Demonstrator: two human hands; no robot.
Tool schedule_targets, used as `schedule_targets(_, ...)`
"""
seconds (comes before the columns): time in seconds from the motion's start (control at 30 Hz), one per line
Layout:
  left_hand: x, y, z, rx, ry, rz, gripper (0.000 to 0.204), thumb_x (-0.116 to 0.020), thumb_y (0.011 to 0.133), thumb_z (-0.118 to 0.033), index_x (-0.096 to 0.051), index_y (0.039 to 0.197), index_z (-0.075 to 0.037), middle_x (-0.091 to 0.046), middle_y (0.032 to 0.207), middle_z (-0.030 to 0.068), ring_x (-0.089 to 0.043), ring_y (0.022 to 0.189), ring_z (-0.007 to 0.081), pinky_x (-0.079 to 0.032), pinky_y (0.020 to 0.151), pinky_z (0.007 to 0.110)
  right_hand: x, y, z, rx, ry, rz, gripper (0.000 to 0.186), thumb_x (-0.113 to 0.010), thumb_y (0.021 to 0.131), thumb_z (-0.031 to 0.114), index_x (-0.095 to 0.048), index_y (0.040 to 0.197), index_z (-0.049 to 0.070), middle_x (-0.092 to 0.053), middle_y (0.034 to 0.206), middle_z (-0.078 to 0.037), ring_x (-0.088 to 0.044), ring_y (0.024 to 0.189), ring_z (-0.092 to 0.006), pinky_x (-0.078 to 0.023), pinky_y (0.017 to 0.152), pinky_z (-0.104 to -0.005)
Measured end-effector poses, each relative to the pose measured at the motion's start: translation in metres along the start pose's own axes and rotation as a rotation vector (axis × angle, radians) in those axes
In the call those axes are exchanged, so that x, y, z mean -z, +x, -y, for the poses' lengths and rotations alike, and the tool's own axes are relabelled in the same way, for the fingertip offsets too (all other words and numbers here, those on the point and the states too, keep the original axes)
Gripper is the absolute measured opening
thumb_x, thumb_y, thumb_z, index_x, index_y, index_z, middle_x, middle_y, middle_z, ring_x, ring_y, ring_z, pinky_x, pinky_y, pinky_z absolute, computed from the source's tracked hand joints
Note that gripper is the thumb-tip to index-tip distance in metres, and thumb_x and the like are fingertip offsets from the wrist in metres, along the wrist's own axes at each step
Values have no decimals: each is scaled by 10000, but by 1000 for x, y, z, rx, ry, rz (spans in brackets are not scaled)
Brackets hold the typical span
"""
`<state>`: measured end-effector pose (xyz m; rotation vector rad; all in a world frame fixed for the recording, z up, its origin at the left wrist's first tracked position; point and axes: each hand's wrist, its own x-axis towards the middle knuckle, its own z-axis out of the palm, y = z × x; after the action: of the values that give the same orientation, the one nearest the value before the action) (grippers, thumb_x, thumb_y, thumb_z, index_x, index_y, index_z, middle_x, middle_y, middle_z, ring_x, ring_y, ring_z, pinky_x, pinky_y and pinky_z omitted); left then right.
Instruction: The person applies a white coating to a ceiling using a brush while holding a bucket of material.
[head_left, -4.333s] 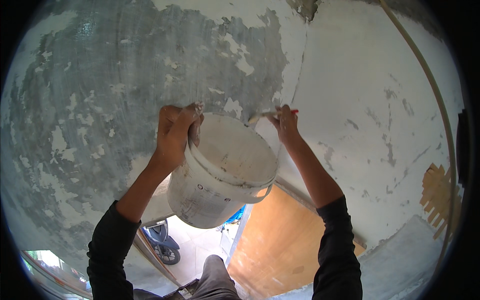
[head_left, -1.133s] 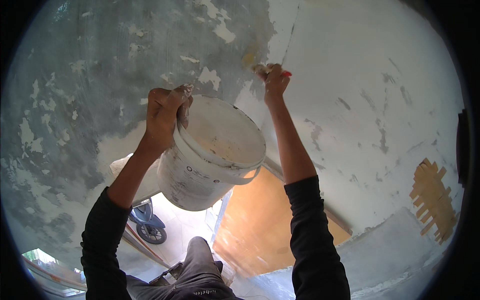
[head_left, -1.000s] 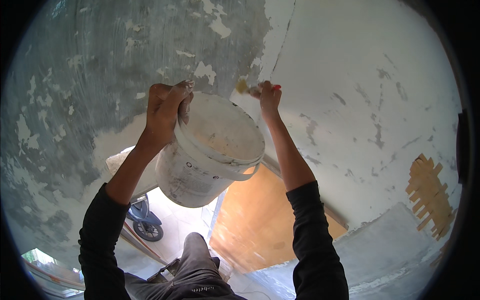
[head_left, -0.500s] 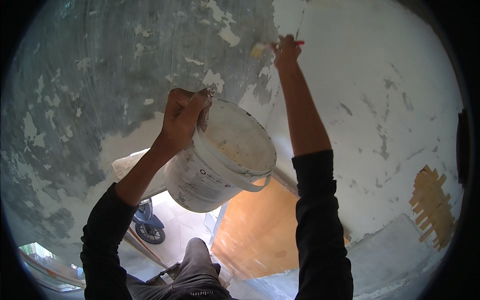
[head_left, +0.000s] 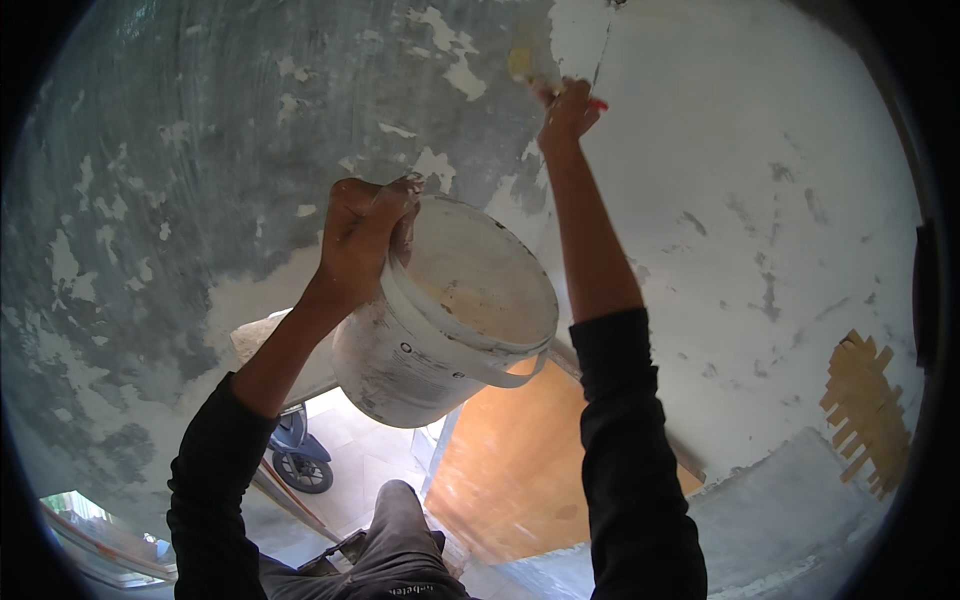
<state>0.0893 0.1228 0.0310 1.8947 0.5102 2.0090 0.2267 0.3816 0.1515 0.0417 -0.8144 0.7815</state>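
Observation:
My left hand [head_left: 365, 235] is closed on the rim of a white plastic bucket [head_left: 420, 365], which hangs tilted in front of me. Splatters mark the bucket's outside, and pale residue coats its inner wall. Higher up and to the right, my right hand [head_left: 570, 110] grips a paintbrush [head_left: 522, 64]. The brush's red handle end sticks out at the right of the fist, while its pale yellow bristles point up and left against the grey, patchy wall [head_left: 300, 130]. Whether the bristles press on the wall is hard to tell.
A smoother white wall [head_left: 700, 130] meets the grey one at a cracked corner line. Below the bucket are an orange-brown wooden panel [head_left: 520, 450] and a doorway with a parked motorbike [head_left: 300, 460]. A tan slatted patch [head_left: 865, 410] shows at the right.
The brush has swung upward, its bristles now higher on the grey wall, and my right forearm has shifted slightly left. The bucket stays in my left hand, nearly where it was.

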Motion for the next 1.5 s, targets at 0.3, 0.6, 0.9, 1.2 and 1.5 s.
schedule_targets(0.3,10,-35,3,34,17,-45,507,-472,892,-138,-397,404,-19,-381,364,27,-302,385,87,-376,536,254,128,-111,1,-139,-329,244,209,-492,860,140,-554,725,-8,-599,706,-81,-589,586,-148,-507,569,-270)
schedule_targets(0.6,37,-158,6,255,235,-163,475,-416,912,-105,-385,444,-34,-410,407,59,-377,358,161,-342,488,302,163,-208,114,-687,-259,235,132,-545,834,163,-529,777,45,-506,708,-37,-538,631,-164,-520,661,-317)
schedule_targets(0.9,28,-295,3,-10,318,-41,359,-412,789,25,-310,455,-58,-313,428,23,-258,370,151,-278,508,345,187,-342,144,-1219,-472,1435,223,-547,915,167,-629,884,-38,-635,783,-91,-636,689,-157,-524,620,-297)
schedule_targets(1.2,-15,-365,-27,176,432,108,232,-463,676,-16,-365,467,-46,-380,462,42,-363,389,177,-307,517,337,233,-482,149,-762,-941,1534,174,-572,826,156,-602,775,-8,-584,785,-169,-571,724,-345,-454,695,-425)
schedule_targets(1.5,-2,-366,-15,236,481,76,213,-491,653,-59,-420,462,1,-440,491,75,-426,417,202,-369,584,361,236,-482,147,-1055,-903,1651,242,-543,818,200,-600,686,6,-611,740,-165,-601,689,-343,-479,647,-454)
